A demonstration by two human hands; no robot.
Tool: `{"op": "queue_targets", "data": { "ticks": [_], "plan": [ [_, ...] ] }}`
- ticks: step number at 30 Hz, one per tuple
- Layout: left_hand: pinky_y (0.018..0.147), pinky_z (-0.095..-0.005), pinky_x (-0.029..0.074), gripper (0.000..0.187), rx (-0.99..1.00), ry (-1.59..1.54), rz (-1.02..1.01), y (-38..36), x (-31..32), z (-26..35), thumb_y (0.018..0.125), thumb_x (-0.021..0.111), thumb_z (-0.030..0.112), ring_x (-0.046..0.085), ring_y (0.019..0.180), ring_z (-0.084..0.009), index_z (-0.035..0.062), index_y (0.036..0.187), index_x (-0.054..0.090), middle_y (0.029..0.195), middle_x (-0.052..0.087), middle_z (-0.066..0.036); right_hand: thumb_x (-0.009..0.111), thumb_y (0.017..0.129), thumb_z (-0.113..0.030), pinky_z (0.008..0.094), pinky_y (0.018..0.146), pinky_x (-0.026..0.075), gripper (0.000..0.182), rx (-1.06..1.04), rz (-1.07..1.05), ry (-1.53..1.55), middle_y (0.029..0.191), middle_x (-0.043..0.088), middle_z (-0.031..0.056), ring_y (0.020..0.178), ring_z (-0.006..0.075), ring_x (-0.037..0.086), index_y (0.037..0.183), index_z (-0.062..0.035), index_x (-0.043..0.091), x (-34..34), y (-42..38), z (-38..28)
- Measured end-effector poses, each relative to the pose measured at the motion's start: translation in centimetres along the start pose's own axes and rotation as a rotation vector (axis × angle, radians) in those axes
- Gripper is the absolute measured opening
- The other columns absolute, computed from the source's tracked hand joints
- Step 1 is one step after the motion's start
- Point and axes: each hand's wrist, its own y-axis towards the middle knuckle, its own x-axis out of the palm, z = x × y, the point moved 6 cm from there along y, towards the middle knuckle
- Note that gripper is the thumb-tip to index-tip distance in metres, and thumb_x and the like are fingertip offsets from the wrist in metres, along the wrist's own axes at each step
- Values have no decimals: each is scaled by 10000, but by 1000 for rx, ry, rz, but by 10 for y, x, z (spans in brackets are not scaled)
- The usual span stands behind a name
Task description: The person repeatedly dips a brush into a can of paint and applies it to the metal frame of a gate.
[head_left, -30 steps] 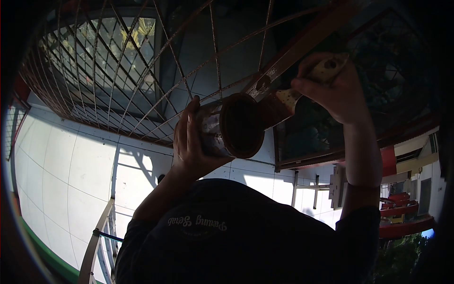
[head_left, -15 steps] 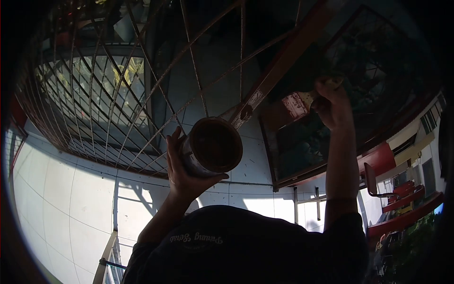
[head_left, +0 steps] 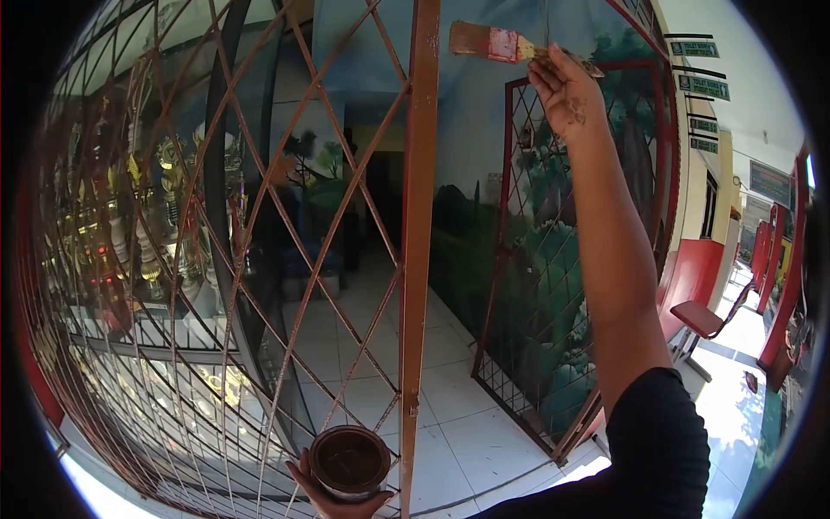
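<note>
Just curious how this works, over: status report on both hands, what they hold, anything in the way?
Right hand raised, gripping paintbrush. Left hand low, cradling open can. Nothing visible between paintbrush and brown post.

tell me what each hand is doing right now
left hand: closed around a paint can
right hand: closed on a paintbrush, raised beside the post
</note>
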Motion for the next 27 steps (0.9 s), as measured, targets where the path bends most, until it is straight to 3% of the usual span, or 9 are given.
{"op": "queue_targets", "data": {
  "ticks": [3, 7, 8, 11, 15, 18, 21, 24, 27],
  "plan": [
    [1188, -538, 279, 1598, -85, 39, 50, 1, -10, -10, 457, 1022, 326, 291, 1451, -383, 93, 1588, -83, 1594, 226, -228, 775, 883, -193, 336, 782, 592, 237, -264, -149, -282, 989, 713, 81, 898, 204, 709, 1060, -58, 695, 26, 91, -34],
    [1183, -504, 316, 1566, -175, 46, 90, 10, -24, -14, 478, 1012, 206, 266, 1466, -362, 108, 1590, -87, 1615, 165, -215, 781, 833, -245, 372, 697, 538, 220, -663, -195, -726, 876, 717, 132, 780, 266, 682, 945, -63, 728, 112, 114, -74],
    [1169, -508, 338, 1540, -301, 81, 107, 11, -27, -15, 497, 997, 160, 277, 1462, -355, 115, 1591, -86, 1609, 183, -215, 783, 821, -258, 381, 675, 525, 220, -757, -203, -839, 848, 718, 145, 751, 282, 675, 916, -65, 737, 131, 112, -78],
    [1180, -517, 315, 1534, -168, 151, 116, 20, -37, -12, 499, 992, 161, 283, 1460, -356, 120, 1592, -82, 1605, 196, -218, 797, 813, -279, 384, 696, 537, 256, -907, -265, -1284, 847, 723, 137, 771, 279, 676, 933, -59, 740, 165, 95, -73],
    [1200, -533, 269, 1549, -127, 207, 111, 22, -47, -12, 487, 993, 210, 287, 1457, -366, 118, 1589, -92, 1602, 210, -212, 774, 839, -293, 421, 725, 545, 240, -696, -438, -1520, 874, 730, 134, 811, 300, 688, 943, -78, 752, 170, 47, -48],
    [1195, -537, 276, 1566, -179, 165, 72, 17, -53, -19, 473, 1001, 233, 290, 1456, -369, 113, 1588, -93, 1598, 223, -216, 784, 861, -197, 333, 773, 566, 206, -888, -650, -1484, 942, 727, 71, 853, 203, 711, 1033, -92, 741, 148, 10, -37],
    [1194, -518, 288, 1588, -205, 150, 54, 19, -53, -22, 456, 1013, 245, 302, 1451, -368, 110, 1587, -92, 1591, 244, -222, 784, 844, -195, 337, 756, 543, 191, -789, -424, -1312, 903, 724, 65, 811, 217, 701, 1017, -120, 755, 139, 20, -54],
    [1192, -491, 302, 1597, -219, 101, 53, 26, -51, -17, 449, 1021, 232, 303, 1455, -355, 111, 1586, -94, 1602, 236, -206, 744, 860, -289, 440, 734, 541, 203, -831, -352, -1161, 902, 732, 130, 846, 311, 686, 948, -107, 759, 160, 61, -63],
    [1192, -504, 298, 1589, -140, 24, 71, 28, -49, -23, 464, 1019, 232, 291, 1461, -350, 112, 1586, -101, 1611, 222, -191, 732, 860, -277, 440, 723, 541, 187, -1007, -240, -1454, 904, 732, 121, 841, 316, 687, 946, -113, 755, 186, 76, -59]
  ]
}}
